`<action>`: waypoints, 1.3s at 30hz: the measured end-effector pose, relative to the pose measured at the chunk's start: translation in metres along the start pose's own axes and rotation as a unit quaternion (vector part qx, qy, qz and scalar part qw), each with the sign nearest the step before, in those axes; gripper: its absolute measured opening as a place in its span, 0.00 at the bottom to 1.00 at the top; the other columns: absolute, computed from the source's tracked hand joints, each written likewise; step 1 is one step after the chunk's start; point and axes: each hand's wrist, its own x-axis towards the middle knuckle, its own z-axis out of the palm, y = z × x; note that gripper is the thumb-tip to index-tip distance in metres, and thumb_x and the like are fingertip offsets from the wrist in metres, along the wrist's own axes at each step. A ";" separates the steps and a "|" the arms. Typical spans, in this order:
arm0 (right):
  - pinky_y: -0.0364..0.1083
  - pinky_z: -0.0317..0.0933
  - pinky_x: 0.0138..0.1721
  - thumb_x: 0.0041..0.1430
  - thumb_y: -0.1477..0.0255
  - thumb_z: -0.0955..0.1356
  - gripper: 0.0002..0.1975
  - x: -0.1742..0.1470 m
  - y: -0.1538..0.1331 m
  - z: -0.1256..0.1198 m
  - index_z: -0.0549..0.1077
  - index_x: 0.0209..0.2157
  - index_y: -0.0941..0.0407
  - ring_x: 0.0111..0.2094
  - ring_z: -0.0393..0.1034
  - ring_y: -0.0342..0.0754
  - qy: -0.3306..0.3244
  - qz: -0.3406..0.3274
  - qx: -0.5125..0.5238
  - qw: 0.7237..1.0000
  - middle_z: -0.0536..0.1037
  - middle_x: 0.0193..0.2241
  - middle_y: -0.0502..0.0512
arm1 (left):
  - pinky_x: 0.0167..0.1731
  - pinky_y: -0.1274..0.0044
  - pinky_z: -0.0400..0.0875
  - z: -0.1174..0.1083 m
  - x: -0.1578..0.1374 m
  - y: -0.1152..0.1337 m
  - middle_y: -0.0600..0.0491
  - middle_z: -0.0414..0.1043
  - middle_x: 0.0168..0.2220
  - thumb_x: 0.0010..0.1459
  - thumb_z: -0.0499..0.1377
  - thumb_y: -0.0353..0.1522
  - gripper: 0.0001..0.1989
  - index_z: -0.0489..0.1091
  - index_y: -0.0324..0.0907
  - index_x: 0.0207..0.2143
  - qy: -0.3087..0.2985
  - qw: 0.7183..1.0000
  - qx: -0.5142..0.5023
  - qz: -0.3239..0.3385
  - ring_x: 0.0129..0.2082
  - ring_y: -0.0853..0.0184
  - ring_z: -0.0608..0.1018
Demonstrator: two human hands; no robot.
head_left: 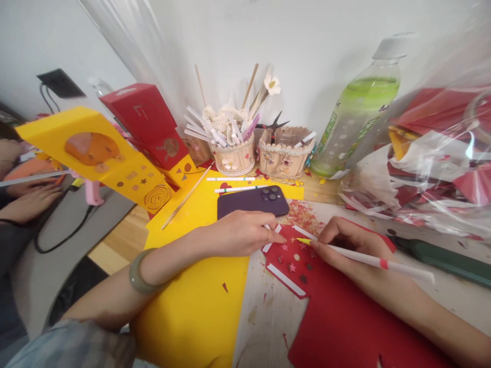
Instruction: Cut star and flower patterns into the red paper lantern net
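Observation:
My right hand (355, 243) grips a slim white pen (368, 257) with a red band and a pointed yellow tip. That tip is at a small star on the red card (341, 306), among several small pink, dark and pale pieces. From the other side, my left hand (245, 232) reaches across with its index finger stretched onto the card and its other fingers bent; its underside is hidden. White strips (286, 279) line the card's edges. Directly behind my left hand lies a dark purple phone (249, 201).
Yellow paper (199, 301) covers the table at left, beside yellow (111, 153) and red (143, 122) boxes. Decorated baskets (233, 158), a green-drink bottle (356, 107) and a plastic bag of scraps (429, 158) stand behind. A dark green tool (445, 258) lies right. Another person's hand (32, 202) is far left.

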 end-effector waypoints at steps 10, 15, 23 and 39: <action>0.43 0.53 0.24 0.59 0.63 0.65 0.13 -0.001 -0.004 -0.001 0.62 0.25 0.53 0.25 0.59 0.44 -0.013 0.004 -0.001 1.000 0.69 0.23 0.48 | 0.32 0.82 0.69 -0.001 0.000 0.000 0.52 0.72 0.36 0.59 0.55 0.24 0.15 0.73 0.44 0.46 -0.003 1.000 -0.006 0.001 0.35 0.69 0.75; 0.42 0.52 0.23 0.59 0.63 0.65 0.12 0.000 -0.002 0.000 0.62 0.25 0.53 0.24 0.59 0.43 -0.010 -0.004 -0.002 1.000 0.68 0.23 0.47 | 0.32 0.81 0.69 -0.001 0.000 0.000 0.52 0.72 0.36 0.59 0.55 0.25 0.14 0.73 0.44 0.46 -0.008 1.000 -0.007 -0.003 0.36 0.69 0.75; 0.42 0.54 0.25 0.59 0.63 0.65 0.12 0.000 -0.003 -0.001 0.63 0.24 0.53 0.25 0.60 0.44 -0.008 0.001 -0.001 1.000 0.69 0.23 0.47 | 0.32 0.81 0.69 -0.001 0.000 0.000 0.51 0.72 0.36 0.59 0.54 0.25 0.15 0.73 0.44 0.46 -0.010 1.000 -0.010 -0.004 0.36 0.68 0.76; 0.42 0.54 0.23 0.59 0.63 0.66 0.12 0.001 -0.005 -0.001 0.64 0.25 0.53 0.24 0.61 0.43 -0.006 -0.009 -0.003 1.000 0.69 0.22 0.47 | 0.33 0.82 0.68 -0.002 0.000 0.000 0.51 0.72 0.38 0.60 0.53 0.25 0.15 0.73 0.45 0.47 -0.020 1.000 -0.011 -0.010 0.37 0.70 0.75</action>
